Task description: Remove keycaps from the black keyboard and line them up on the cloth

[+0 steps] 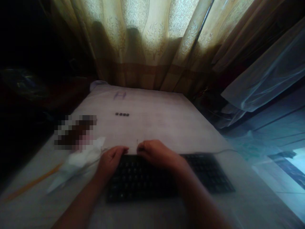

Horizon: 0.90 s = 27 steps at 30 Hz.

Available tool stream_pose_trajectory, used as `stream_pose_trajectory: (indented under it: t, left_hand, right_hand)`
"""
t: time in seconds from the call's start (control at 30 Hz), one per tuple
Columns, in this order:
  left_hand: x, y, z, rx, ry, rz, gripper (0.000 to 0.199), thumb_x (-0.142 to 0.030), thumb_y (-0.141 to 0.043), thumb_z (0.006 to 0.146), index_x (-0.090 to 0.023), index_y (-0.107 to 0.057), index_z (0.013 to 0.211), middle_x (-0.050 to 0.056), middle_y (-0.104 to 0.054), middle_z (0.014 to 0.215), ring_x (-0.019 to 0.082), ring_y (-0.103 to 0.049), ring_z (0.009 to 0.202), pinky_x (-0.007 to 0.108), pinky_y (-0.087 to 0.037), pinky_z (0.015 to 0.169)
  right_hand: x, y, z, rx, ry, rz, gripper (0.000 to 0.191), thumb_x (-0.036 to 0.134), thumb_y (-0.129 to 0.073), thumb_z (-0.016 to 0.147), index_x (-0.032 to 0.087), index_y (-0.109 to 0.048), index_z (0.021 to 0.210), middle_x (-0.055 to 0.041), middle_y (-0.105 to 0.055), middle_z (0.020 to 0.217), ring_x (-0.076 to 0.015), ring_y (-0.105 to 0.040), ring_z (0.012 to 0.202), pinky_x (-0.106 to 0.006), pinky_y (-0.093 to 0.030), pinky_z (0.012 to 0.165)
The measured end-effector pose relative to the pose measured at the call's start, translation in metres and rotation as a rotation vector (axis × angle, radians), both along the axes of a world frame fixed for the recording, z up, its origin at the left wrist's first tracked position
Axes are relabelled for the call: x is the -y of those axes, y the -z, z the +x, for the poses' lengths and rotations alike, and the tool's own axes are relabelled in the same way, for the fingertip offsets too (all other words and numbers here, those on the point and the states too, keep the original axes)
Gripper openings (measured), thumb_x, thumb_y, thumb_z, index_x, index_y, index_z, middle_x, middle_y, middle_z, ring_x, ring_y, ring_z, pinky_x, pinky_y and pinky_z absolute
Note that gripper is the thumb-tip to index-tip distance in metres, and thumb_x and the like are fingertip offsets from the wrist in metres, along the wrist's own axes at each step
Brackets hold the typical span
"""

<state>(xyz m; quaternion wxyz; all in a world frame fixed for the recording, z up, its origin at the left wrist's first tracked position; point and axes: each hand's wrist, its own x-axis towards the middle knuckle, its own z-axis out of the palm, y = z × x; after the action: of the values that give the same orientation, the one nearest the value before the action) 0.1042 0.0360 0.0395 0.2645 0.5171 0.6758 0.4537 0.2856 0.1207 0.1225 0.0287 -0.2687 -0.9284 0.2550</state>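
A black keyboard point(145, 181) lies across the table in front of me, partly covered by my right forearm. My left hand point(112, 159) is closed around its upper left corner, the thumb pointing along the far edge. Over the top row of keys, my right hand point(153, 153) is closed in a pinch. A thin, dark, wire-like piece sticks up at its fingertips, too small and blurred to name. Farther back, several small black keycaps point(122, 114) sit in a short row on the pale table cover point(162, 114).
Left of the keyboard are a crumpled white cloth or tissue point(78, 159), a yellow-orange stick point(33, 183) and a pixelated patch. A cable point(224, 150) runs off the keyboard's far right. Patterned curtains point(152, 38) hang behind the table; pale fabric point(262, 73) hangs at the right.
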Motion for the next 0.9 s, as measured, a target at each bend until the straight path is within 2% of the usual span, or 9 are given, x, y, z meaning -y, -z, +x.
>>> stream_pose_trajectory:
  t: [0.3,0.53,0.67,0.77,0.9]
  left_hand:
    - [0.000,-0.006,0.005,-0.038,0.013,0.016,0.037,-0.044,-0.044,0.083,-0.019,-0.070,0.084,0.004,-0.074,0.081,0.020,-0.068,0.077,0.033,-0.053,0.077]
    - [-0.001,-0.006,0.007,-0.117,0.021,0.015,0.039,-0.045,-0.041,0.084,-0.019,-0.071,0.083,0.004,-0.073,0.079,0.020,-0.067,0.077,0.034,-0.051,0.078]
    - [-0.001,-0.008,0.008,-0.152,0.020,0.033,0.039,-0.044,-0.041,0.084,-0.019,-0.071,0.082,0.004,-0.073,0.079,0.020,-0.067,0.077,0.033,-0.051,0.077]
    - [-0.001,-0.008,0.009,-0.174,0.023,0.036,0.040,-0.044,-0.040,0.085,-0.019,-0.070,0.082,0.005,-0.073,0.079,0.021,-0.067,0.077,0.033,-0.051,0.078]
    - [-0.001,-0.007,0.008,-0.197,0.025,0.030,0.040,-0.044,-0.039,0.085,-0.019,-0.070,0.083,0.005,-0.073,0.080,0.021,-0.067,0.078,0.034,-0.051,0.077]
  right_hand:
    - [-0.013,0.010,0.010,-0.100,0.000,-0.135,0.015,0.022,-0.050,0.087,0.019,-0.065,0.091,-0.0037,-0.069,0.084,-0.0153,-0.061,0.076,-0.025,-0.043,0.072]
    - [-0.019,0.028,0.019,-0.334,0.119,-0.546,0.011,0.020,-0.049,0.087,0.016,-0.059,0.086,-0.0027,-0.066,0.083,-0.0117,-0.061,0.072,-0.024,-0.049,0.066]
    - [-0.019,0.039,0.020,-0.415,0.157,-0.616,0.009,0.020,-0.049,0.087,0.016,-0.057,0.085,-0.0031,-0.066,0.082,-0.0115,-0.061,0.069,-0.025,-0.051,0.064]
    - [-0.015,0.038,0.019,-0.413,0.149,-0.531,0.011,0.021,-0.047,0.089,0.016,-0.057,0.087,-0.0028,-0.067,0.081,-0.0113,-0.061,0.069,-0.025,-0.049,0.066]
    - [-0.004,0.028,0.017,-0.290,0.104,-0.158,0.012,0.022,-0.050,0.088,0.018,-0.062,0.088,-0.0025,-0.067,0.081,-0.0143,-0.061,0.076,-0.027,-0.045,0.073]
